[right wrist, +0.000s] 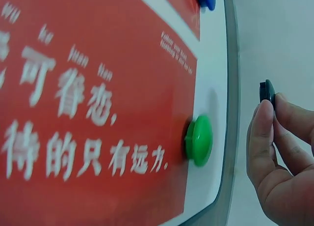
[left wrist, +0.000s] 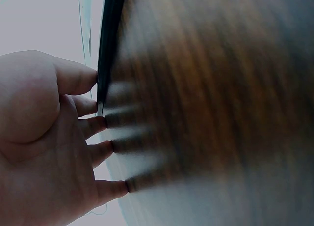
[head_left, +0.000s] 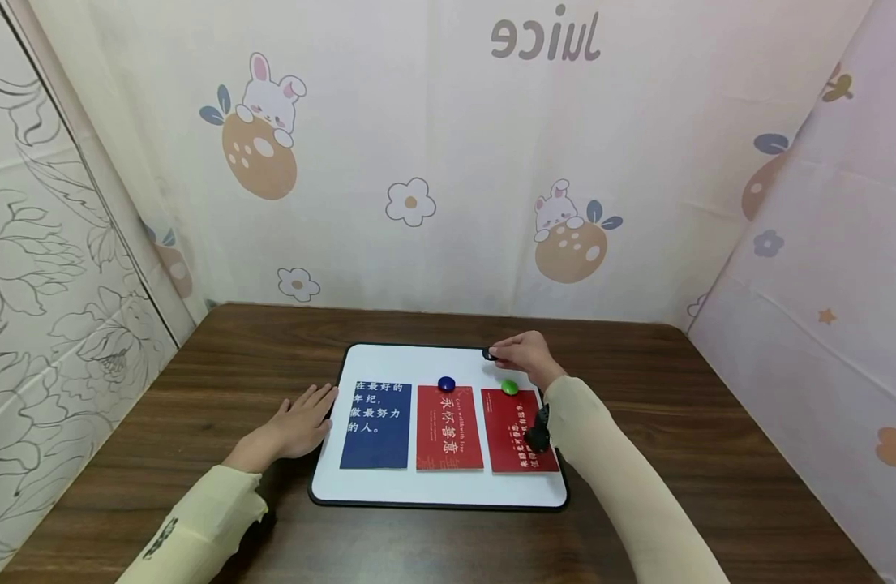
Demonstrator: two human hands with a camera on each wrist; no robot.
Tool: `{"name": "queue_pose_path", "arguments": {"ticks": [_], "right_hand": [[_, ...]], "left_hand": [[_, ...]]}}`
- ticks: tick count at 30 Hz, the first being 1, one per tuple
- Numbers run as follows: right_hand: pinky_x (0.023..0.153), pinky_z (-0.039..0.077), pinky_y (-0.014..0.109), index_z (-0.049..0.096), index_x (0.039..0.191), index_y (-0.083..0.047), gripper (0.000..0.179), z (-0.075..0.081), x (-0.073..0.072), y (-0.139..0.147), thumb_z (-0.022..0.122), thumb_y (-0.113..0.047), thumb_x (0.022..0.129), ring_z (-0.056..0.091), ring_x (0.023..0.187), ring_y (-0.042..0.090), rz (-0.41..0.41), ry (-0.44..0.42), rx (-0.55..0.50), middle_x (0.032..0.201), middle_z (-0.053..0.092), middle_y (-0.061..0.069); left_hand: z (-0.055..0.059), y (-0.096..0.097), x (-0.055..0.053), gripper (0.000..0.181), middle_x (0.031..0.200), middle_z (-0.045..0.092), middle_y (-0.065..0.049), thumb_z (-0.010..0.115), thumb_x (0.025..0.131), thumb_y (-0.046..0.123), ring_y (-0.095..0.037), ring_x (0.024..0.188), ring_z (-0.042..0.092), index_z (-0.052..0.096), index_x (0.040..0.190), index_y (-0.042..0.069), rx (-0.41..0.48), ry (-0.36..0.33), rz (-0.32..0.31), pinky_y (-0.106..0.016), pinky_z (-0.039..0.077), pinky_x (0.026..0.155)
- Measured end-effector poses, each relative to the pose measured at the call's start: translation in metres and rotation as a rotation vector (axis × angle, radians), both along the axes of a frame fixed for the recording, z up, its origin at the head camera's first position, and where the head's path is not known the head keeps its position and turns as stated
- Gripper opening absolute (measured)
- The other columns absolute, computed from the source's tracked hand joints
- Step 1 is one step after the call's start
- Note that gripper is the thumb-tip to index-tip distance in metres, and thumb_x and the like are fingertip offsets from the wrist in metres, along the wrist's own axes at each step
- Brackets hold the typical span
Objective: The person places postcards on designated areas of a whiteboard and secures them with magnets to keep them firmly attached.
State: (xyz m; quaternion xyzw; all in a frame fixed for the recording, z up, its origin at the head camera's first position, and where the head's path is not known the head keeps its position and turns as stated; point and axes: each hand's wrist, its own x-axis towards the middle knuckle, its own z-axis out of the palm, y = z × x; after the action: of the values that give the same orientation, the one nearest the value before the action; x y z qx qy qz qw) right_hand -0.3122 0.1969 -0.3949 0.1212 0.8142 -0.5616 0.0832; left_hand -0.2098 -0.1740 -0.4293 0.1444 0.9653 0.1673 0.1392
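My right hand (head_left: 524, 354) pinches a small black round magnet (right wrist: 267, 92) between thumb and fingers, held over the top edge of a whiteboard (head_left: 448, 489). The left hand (head_left: 299, 423) lies with straight fingers at the board's left edge, and in the left wrist view its thumb touches the black frame (left wrist: 104, 64). Three cards lie on the board: a blue card (head_left: 378, 446) at left, a red card (head_left: 433, 454) in the middle and another red card (head_left: 502, 438) at right. A blue magnet (head_left: 446, 384) sits at the middle card's top, a green magnet (head_left: 509, 387) at the right card's top.
The board lies on a dark wooden table (head_left: 221, 357). Behind it hangs a pale curtain (head_left: 448, 146) printed with rabbits and flowers. A white panel with line-drawn flowers (head_left: 46, 284) stands at the left.
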Motion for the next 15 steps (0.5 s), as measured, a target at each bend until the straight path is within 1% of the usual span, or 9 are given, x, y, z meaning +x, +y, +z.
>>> {"name": "queue_pose_path", "arguments": {"ticks": [7, 15], "right_hand": [[0.081, 0.053, 0.03, 0.069, 0.11, 0.002, 0.027, 0.002, 0.0, -0.014, 0.069, -0.014, 0.089, 0.068, 0.08, 0.02, 0.0, 0.0, -0.009, 0.112, 0.064, 0.019], [0.083, 0.052, 0.034, 0.069, 0.108, 0.003, 0.024, 0.001, -0.001, -0.025, 0.068, -0.012, 0.089, 0.067, 0.074, 0.018, 0.026, -0.019, -0.031, 0.108, 0.066, 0.019]], "left_hand": [[-0.001, 0.0, -0.001, 0.057, 0.154, 0.017, -0.025, 0.043, 0.101, 0.016, -0.043, 0.141, 0.01, 0.021, 0.15, -0.002, 0.001, 0.0, 0.002, -0.067, 0.007, 0.105], [-0.003, -0.001, -0.001, 0.057, 0.154, 0.017, -0.025, 0.042, 0.101, 0.016, -0.043, 0.141, 0.01, 0.021, 0.15, -0.002, -0.001, 0.001, -0.005, -0.067, 0.007, 0.105]]}}
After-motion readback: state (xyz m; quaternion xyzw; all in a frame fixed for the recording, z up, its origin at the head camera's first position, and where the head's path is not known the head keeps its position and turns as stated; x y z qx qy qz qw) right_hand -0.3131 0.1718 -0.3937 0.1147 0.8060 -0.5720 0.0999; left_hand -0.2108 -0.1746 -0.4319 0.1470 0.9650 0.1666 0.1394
